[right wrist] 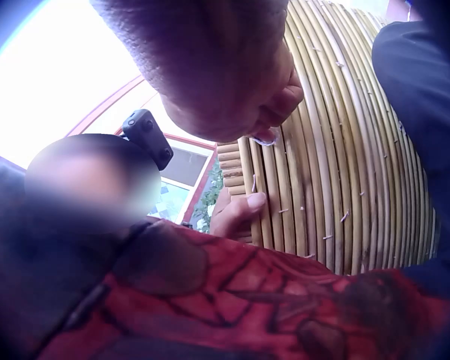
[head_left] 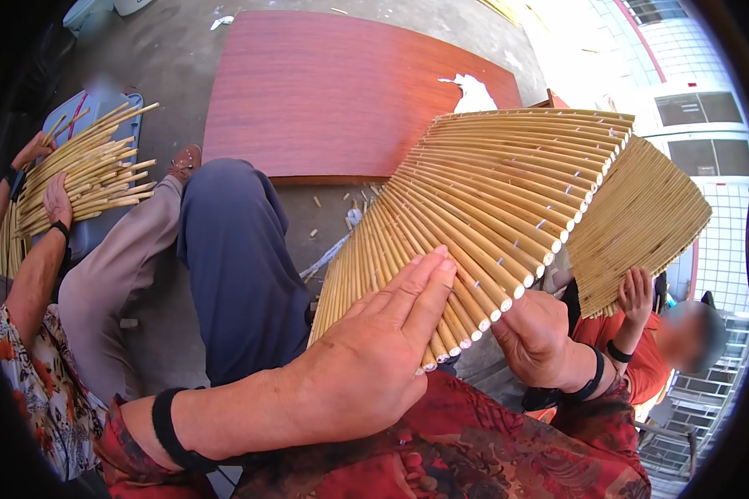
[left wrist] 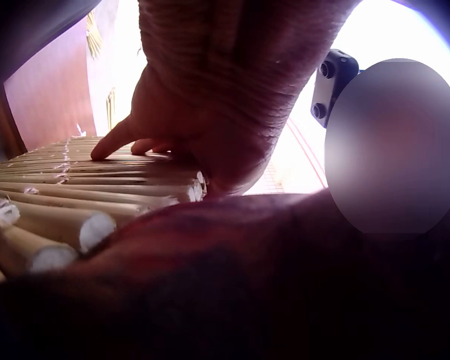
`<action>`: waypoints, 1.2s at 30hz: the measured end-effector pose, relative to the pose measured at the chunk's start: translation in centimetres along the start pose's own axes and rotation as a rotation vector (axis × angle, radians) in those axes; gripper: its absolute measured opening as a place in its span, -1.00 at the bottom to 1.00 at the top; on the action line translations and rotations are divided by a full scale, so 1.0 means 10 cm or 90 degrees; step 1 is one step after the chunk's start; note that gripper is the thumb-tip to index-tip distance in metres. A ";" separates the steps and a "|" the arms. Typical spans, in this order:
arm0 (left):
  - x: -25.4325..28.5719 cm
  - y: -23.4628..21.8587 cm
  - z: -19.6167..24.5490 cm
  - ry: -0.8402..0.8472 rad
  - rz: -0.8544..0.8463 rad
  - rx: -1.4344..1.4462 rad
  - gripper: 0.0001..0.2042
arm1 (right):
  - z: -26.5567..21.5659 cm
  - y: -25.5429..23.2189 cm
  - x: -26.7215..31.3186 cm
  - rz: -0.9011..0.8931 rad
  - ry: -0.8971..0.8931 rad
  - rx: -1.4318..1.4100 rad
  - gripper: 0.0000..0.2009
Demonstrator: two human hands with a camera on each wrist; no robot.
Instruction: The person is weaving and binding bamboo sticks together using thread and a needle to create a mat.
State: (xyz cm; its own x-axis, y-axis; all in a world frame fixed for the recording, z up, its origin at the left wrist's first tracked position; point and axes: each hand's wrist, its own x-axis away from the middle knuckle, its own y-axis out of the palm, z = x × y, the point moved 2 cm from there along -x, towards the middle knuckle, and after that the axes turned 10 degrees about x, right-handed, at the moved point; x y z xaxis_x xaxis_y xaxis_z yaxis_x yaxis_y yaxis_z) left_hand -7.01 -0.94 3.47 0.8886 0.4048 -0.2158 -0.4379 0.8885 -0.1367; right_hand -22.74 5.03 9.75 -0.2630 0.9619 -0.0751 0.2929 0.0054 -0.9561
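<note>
A mat of slender bamboo sticks (head_left: 508, 191), bound with thread, fans out in front of me in the head view, pale cut ends along its near edge. My left hand (head_left: 366, 366) holds this edge, long fingers lying on top of the sticks. Its thumb (right wrist: 244, 210) presses from the underside in the right wrist view. Mostly behind the edge in the head view is my right hand (head_left: 537, 333). The right wrist view has its fingers curled against the sticks, with a bit of white thread (right wrist: 265, 138) at the fingertips.
A reddish wooden board (head_left: 324, 91) lies beyond the mat, with white cloth (head_left: 474, 93) at its corner. At left, another person's hands (head_left: 57, 200) rest on loose sticks (head_left: 100, 170). At right, a person in red (head_left: 645, 358) holds a second mat (head_left: 641, 220).
</note>
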 end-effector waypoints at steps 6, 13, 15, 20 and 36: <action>0.00 -0.01 0.02 -0.026 0.035 -0.007 -0.32 | 0.00 -0.02 -0.02 -0.081 0.227 -0.183 -0.90; -0.01 0.04 0.04 -0.005 0.043 0.050 -0.37 | -0.02 -0.11 0.05 -0.104 0.342 -0.261 -0.78; 0.00 0.05 0.03 -0.001 0.053 0.054 -0.38 | -0.01 -0.08 0.09 -0.055 0.322 -0.248 -0.79; 0.01 0.08 0.05 -0.021 0.047 0.000 -0.39 | -0.05 -0.03 0.15 -0.108 0.443 -0.424 -0.66; 0.02 0.07 0.08 -0.017 0.058 -0.065 -0.37 | -0.09 -0.03 0.02 -0.096 0.428 -0.351 -0.65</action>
State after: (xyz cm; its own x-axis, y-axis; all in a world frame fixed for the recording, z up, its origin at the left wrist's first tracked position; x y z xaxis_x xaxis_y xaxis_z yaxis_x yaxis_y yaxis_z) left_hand -7.03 -0.11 4.10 0.8473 0.4896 -0.2057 -0.5273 0.8219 -0.2154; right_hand -22.09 5.45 10.29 0.2109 0.8964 0.3899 0.7464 0.1098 -0.6563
